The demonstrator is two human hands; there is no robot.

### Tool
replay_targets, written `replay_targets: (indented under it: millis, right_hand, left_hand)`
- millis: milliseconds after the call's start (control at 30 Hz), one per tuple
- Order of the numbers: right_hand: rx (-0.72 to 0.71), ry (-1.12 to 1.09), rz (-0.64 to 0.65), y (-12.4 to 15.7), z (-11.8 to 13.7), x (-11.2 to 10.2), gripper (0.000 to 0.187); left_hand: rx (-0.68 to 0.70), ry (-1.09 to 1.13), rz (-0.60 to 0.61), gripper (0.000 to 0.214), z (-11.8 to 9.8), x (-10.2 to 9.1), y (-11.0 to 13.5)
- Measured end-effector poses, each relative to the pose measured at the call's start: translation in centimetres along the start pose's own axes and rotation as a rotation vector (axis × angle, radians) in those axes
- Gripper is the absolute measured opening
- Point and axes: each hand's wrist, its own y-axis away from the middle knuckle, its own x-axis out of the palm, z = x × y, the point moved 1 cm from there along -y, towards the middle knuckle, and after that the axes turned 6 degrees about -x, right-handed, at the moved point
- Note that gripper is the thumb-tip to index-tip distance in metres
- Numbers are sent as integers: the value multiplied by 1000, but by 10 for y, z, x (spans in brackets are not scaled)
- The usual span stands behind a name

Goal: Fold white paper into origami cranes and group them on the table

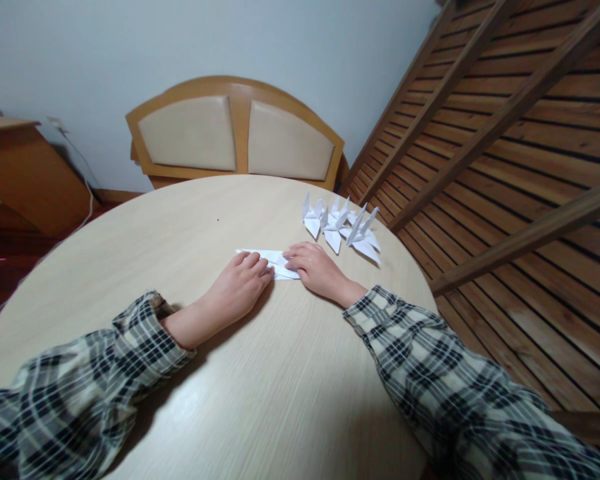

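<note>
A folded piece of white paper lies flat on the table, its pointed left end showing past my fingers. Over its left part, my left hand is closed, with curled fingers gripping the near edge. My right hand holds the right end, thumb and fingers bent together on the paper. Both hands cover parts of the folds, so the full shape is hidden. Just beyond my right hand stand several white origami cranes, grouped close together with their wings and necks pointing up.
The round pale wooden table fills the middle. Behind it is a wooden headboard with two cream panels against the wall. Slatted wooden boards lean along the right side. A brown desk and a white cable are at left.
</note>
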Motion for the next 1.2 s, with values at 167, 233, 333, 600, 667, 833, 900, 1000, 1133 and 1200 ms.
replay_targets:
  millis: [167,233,333,600,667,833,900,1000,1133,1200]
  right_hand:
    - [33,-16,23,0,1,-2,37]
    - [28,-22,23,0,2,-2,36]
    - [-4,-39,15,1,2,-2,35]
    - [-37,-110,27,5,9,-3,36]
    - [-51,-135,32,5,12,-4,37]
    - [-80,-156,67,5,18,-2,41]
    - [-92,-153,85,6,20,-2,43]
    - [-102,-140,92,7,21,-3,44]
    - [-123,-160,85,8,21,-3,43]
    - [-127,-165,84,8,22,-2,43]
  left_hand:
    - [-10,-16,43,28,-1,0,0]
    - [-31,-35,48,27,-1,0,-1]
    - [-65,-58,56,26,0,0,-1]
    - [-112,23,4,25,10,8,0]
    - [-133,64,-10,26,13,10,1]
    - [-223,156,5,31,15,12,0]
    - [-255,201,-4,35,15,11,0]
    - [-275,243,10,38,13,9,1]
    - [-282,263,37,39,11,10,2]
    - [-278,267,31,37,11,11,2]
